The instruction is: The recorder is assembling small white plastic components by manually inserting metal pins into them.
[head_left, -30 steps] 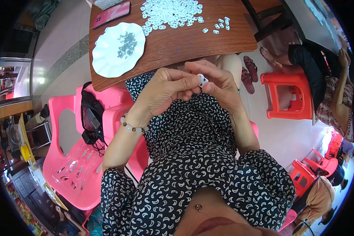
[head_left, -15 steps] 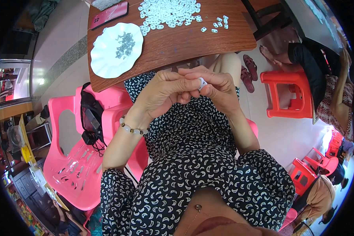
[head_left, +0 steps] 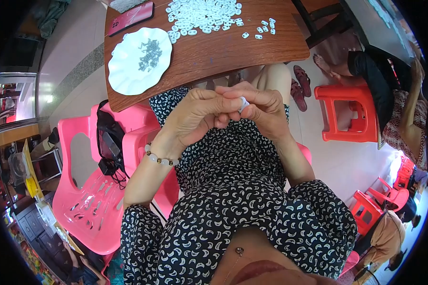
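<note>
On the wearer's side of the worktop (head_left: pixel 233 52), the left hand (head_left: pixel 188 116) and right hand (head_left: pixel 270 114) pinched a small white piece (head_left: pixel 244 101) between closed fingers (head_left: pixel 223 102). One hand bracing its edges while the other worked lightly seemed steadiest.

Left hand (head_left: pixel 192 114) and right hand (head_left: pixel 266 109) meet in front of the wooden table (head_left: pixel 223 57), a small white piece (head_left: pixel 244 103) pinched between their fingers. A beaded bracelet (head_left: pixel 160 160) circles the left wrist. On the table: a scalloped white plate (head_left: pixel 126 76) bearing small greyish parts (head_left: pixel 150 54), a heap of white two-holed pieces (head_left: pixel 202 16), several loose ones at its right, and a pink phone (head_left: pixel 131 18). A black bag (head_left: pixel 110 137) rests on a pink chair (head_left: pixel 88 213); a red stool (head_left: pixel 349 114) stands at right.
</note>
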`<state>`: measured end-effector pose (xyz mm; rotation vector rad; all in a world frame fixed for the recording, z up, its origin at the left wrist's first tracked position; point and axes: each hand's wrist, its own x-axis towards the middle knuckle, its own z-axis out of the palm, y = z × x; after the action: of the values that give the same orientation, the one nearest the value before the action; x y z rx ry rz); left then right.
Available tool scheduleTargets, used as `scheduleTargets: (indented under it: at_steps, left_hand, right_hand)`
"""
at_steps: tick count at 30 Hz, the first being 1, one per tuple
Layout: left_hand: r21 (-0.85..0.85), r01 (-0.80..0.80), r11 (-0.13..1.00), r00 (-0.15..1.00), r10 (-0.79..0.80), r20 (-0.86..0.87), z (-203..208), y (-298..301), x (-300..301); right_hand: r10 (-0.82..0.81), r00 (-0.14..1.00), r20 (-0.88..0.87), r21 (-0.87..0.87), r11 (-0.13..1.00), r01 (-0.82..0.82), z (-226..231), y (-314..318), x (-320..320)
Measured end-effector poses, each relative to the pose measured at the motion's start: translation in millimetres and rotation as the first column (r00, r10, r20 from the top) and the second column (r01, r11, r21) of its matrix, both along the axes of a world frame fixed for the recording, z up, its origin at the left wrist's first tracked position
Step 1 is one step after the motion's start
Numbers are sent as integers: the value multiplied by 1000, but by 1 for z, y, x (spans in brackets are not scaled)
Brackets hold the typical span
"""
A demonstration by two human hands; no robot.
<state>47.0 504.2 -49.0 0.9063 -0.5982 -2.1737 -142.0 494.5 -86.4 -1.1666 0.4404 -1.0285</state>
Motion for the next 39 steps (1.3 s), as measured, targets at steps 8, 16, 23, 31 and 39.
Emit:
scheduleTargets:
  at_steps: [8, 16, 23, 31, 39]
  left_hand:
    - [35, -6, 999, 1000, 7, -20, -4, -2, 2]
    - [-40, -86, 995, 994, 89, 66, -7, -6, -7]
    - [-71, -88, 994, 995, 91, 35, -22, -22, -4]
    - [19, -107, 994, 992, 109, -69, -32, -24, -2]
    - [12, -89, 996, 993, 89, -79, -42, -25, -2]
  right_hand:
    - [-65, 998, -13, -90, 994, 63, -6, -1, 1]
    - [-15, 994, 108, 70, 998, 8, -21, -8, 8]
    - [29, 994, 104, 111, 993, -41, -29, -22, 3]
    - [81, 987, 137, 136, 986, -100, -30, -25, 1]
    - [51, 996, 75, 169, 984, -63, -32, -24, 0]
